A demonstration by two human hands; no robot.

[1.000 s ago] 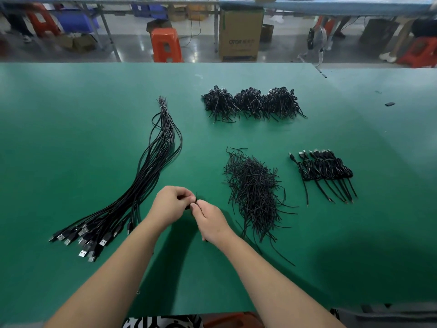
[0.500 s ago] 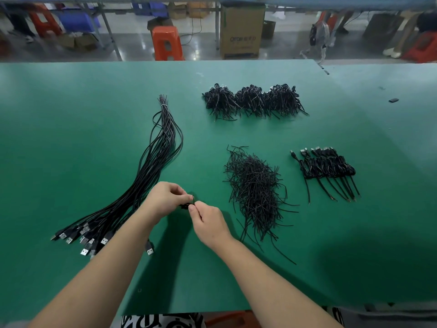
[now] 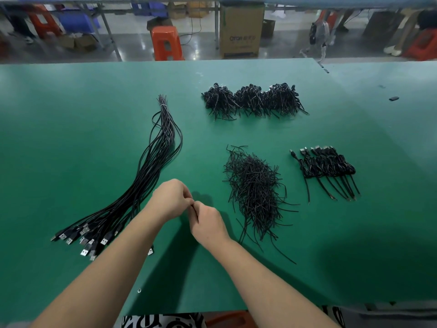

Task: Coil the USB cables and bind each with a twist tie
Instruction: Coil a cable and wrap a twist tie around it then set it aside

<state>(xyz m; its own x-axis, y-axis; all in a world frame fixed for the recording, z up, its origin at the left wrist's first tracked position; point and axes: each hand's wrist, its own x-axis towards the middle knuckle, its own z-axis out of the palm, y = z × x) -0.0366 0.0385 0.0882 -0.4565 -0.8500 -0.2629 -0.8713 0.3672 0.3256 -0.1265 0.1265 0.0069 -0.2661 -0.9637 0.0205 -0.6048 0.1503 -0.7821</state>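
At lower centre the left hand [image 3: 171, 200] and right hand [image 3: 208, 221] meet fingertip to fingertip, fingers curled as if pinching something hidden between them, so I cannot tell what they grasp. Left of them fans the bundle of loose black USB cables [image 3: 142, 181]; right lies the heap of thin black twist ties [image 3: 255, 188], then the row of bound black coils [image 3: 328, 165] at centre right. Judging from this, a loose twist would let the coil spring open.
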